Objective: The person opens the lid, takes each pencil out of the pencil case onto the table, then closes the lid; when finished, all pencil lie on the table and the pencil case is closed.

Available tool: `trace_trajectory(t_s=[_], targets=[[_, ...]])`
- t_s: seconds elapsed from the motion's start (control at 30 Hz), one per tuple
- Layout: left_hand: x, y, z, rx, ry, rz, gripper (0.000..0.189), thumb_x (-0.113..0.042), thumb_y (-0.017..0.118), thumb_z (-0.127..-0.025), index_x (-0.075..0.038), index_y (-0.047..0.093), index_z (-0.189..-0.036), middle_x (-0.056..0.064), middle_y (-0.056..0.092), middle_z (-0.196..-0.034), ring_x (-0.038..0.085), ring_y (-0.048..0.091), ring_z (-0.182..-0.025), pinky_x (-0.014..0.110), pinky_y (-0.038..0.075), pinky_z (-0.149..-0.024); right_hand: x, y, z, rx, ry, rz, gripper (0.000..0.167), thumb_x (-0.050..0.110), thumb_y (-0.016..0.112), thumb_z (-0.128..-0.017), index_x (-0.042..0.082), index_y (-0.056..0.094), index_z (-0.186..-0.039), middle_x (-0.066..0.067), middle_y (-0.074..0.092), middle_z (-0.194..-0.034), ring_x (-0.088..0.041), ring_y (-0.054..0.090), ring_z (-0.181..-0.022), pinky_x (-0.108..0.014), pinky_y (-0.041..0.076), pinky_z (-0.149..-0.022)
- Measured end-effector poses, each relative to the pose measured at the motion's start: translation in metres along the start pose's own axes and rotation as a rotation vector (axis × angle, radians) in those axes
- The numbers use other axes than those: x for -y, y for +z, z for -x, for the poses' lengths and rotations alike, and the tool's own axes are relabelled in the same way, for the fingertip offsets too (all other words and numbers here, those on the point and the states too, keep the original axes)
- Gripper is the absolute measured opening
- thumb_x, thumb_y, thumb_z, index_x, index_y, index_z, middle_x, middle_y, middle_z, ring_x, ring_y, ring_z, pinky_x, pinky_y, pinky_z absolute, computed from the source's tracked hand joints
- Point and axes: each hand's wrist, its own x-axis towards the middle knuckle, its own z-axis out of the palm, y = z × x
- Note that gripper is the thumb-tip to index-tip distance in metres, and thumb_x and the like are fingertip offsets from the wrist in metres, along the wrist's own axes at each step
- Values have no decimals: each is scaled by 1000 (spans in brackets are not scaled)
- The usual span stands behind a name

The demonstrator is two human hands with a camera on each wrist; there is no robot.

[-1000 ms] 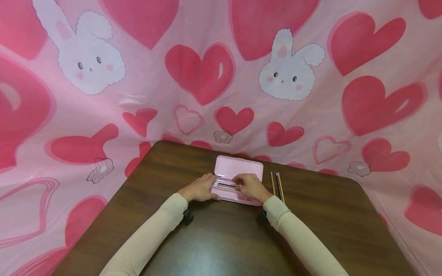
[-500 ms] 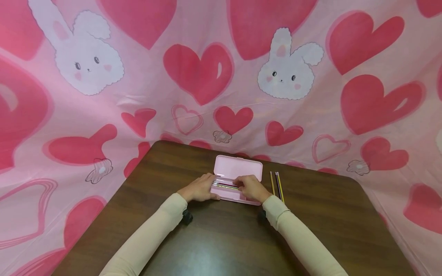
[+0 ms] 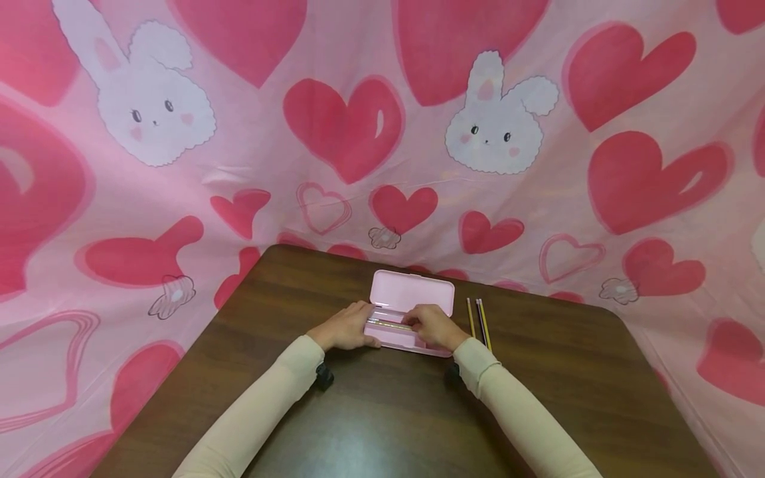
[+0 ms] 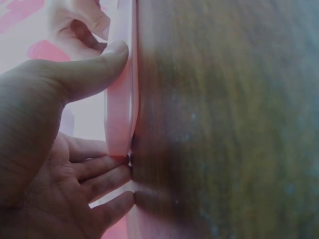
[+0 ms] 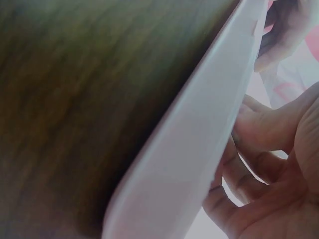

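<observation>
A pink pencil case [image 3: 394, 340] lies on the table with its lid [image 3: 412, 291] raised at the back. My left hand [image 3: 346, 325] holds its left end; in the left wrist view the thumb [image 4: 112, 59] lies on the front wall and the fingers stand against the end. My right hand [image 3: 435, 326] reaches into the case from the right, fingers bent, at the right end of a yellowish pencil [image 3: 390, 324] lying along it. In the right wrist view the case's front wall [image 5: 184, 134] hides the fingertips.
To the right of the case several pencils [image 3: 485, 324], yellow and dark, lie on the brown table [image 3: 358, 411]. A pink cloth [image 3: 257, 159] printed with hearts and rabbits hangs behind the table.
My right fingers have shifted slightly inside the case, and the pencil at them shows a different angle and colour. My left hand stays at the case's left end.
</observation>
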Motion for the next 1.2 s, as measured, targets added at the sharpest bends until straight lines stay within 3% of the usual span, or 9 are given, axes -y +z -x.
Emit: trace_trajectory(t_s=[0.17,0.47,0.7,0.83,1.0,1.2], targets=[[0,-1,0,-4,15,2,90,-47,78,-86,-1,38,-152,18,49,-145,33,47,-137,49,37,-118,2,-1,0,-11,40,-4,19,-4,71,-85,7,78,-98,-6,74,-90,-14,62,-79,-39,59,-88],[1,1,0,-19,37,-24,90,-48,78,-85,-1,40,-150,18,51,-142,34,48,-135,49,39,-116,1,1,-1,-4,31,41,15,-4,71,-82,10,68,-87,0,64,-79,-11,55,-74,-29,51,-74],[1,2,0,-23,31,-7,87,-49,79,-84,-2,43,-147,17,52,-140,33,50,-132,49,40,-115,1,0,2,-34,54,25,17,-1,73,-83,10,66,-94,-2,68,-84,-13,59,-78,-33,55,-80],[0,1,0,-25,35,-12,84,-48,79,-84,-4,44,-146,16,53,-139,32,50,-132,48,40,-115,1,-8,6,-100,31,-20,20,-5,69,-85,9,67,-99,-5,70,-88,-14,60,-79,-36,58,-82],[1,2,-1,-26,41,-25,87,-47,79,-85,-3,42,-149,16,52,-140,32,49,-133,48,40,-116,-3,-24,11,-231,-5,-51,27,-7,65,-84,10,69,-105,-4,71,-87,-12,63,-77,-34,57,-75],[2,2,0,-23,38,-30,86,-48,79,-85,-3,42,-149,16,53,-140,31,50,-132,47,40,-115,-13,-54,19,-456,68,-105,33,0,67,-85,12,71,-116,-4,72,-84,-15,64,-73,-31,53,-69]])
